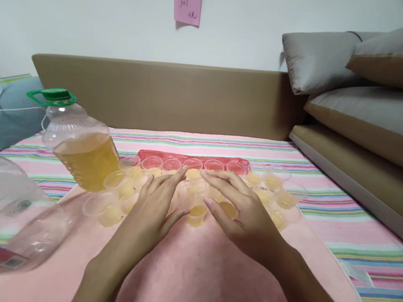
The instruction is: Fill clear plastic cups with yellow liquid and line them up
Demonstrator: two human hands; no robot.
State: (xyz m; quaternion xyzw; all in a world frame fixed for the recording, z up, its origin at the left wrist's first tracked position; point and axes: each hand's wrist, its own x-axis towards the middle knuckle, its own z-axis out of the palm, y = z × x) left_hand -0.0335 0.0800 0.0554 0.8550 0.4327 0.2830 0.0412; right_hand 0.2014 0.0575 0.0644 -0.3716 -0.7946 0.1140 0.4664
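Several clear plastic cups (196, 217) with yellow liquid stand close together on a pink mat (186, 276). My left hand (159, 199) hovers over or touches the cups left of the middle, fingers stretched out. Opposite it, my right hand (241, 210) lies palm-down over the cups right of the middle, its fingers extended and slightly apart. A cup between the two hands is partly visible; other cups are hidden beneath them. I cannot tell whether the fingers rest on the rims. Neither hand holds anything.
A large clear jug (90, 157) with a green cap, part full of yellow liquid, stands to the left. Nearer lies a second clear plastic container (45, 230). Behind the cups is a red packet (193, 159). Cushions (375, 113) are stacked at the right, beside a brown headboard (171, 98).
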